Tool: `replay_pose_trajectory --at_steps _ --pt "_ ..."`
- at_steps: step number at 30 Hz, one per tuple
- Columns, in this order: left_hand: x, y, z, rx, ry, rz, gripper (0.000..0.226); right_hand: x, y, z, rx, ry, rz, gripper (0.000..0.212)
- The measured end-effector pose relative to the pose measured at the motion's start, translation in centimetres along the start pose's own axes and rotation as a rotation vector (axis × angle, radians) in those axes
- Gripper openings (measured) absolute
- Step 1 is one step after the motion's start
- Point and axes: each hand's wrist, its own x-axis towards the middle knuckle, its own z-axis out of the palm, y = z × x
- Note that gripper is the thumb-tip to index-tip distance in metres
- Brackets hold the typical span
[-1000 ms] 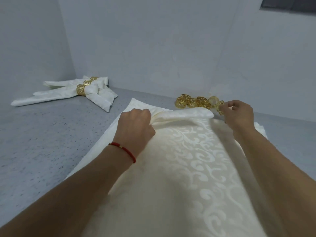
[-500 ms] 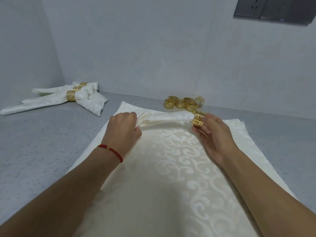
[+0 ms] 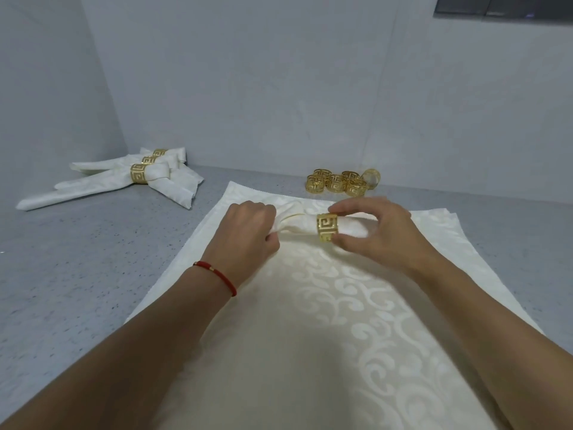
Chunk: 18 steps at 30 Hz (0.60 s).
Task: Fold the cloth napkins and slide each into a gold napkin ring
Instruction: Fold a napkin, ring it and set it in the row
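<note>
Far to the left of the hands, near the corner of the walls, three finished napkins (image 3: 124,181) lie in a small pile on the grey speckled worktop (image 3: 77,274), each one with a gold ring around its middle. Closer to the middle, the left hand (image 3: 248,234) has its fingers curled around the gathered end of a cream napkin (image 3: 293,223) and grips it tightly; a red bracelet (image 3: 217,276) sits on this wrist. Between the two hands the napkin is bunched into a narrow roll that is lifted a little above the cloth under it. A gold ring (image 3: 327,228) with a square maze pattern is already around this roll, just beside the right hand. The right hand (image 3: 376,234) pinches the ring, with the thumb under it and the fingertips (image 3: 336,208) on top, while the other fingers are loosely curved over the short end of the roll that comes out on the right side of the ring. Under both hands lies a flat stack of cream napkins (image 3: 341,336) with a swirl pattern, which reaches toward the person. Beyond the right hand, a group of spare gold rings (image 3: 341,181) stands on the worktop close to the wall.
</note>
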Motion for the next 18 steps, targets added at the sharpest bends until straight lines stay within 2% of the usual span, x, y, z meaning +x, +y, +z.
replay_pose_trajectory --at_steps 4,6,9,13,15,18 --pt "0.0 0.6 -0.3 -0.009 -0.009 0.029 0.049 0.9 -0.9 0.0 -0.507 -0.100 -0.248 0.044" --pt "-0.1 0.6 -0.2 -0.024 -0.003 0.029 0.050 1.0 -1.4 0.3 -0.569 -0.067 -0.302 0.042" --pt "0.0 0.9 -0.4 -0.047 0.016 0.074 0.049 1.0 -2.1 0.6 -0.269 -0.012 -0.171 0.038" --pt "0.0 1.0 -0.5 -0.083 0.061 0.169 0.037 1.1 -1.7 0.2 0.041 -0.046 0.069 0.036" --pt "-0.2 0.9 -0.4 -0.113 0.090 0.228 0.034 1.2 -1.5 -0.4 0.123 -0.077 0.100 0.036" --pt "-0.3 0.7 -0.4 -0.133 0.108 0.300 0.031 1.1 -1.3 -0.9 0.130 -0.110 0.043 0.038"
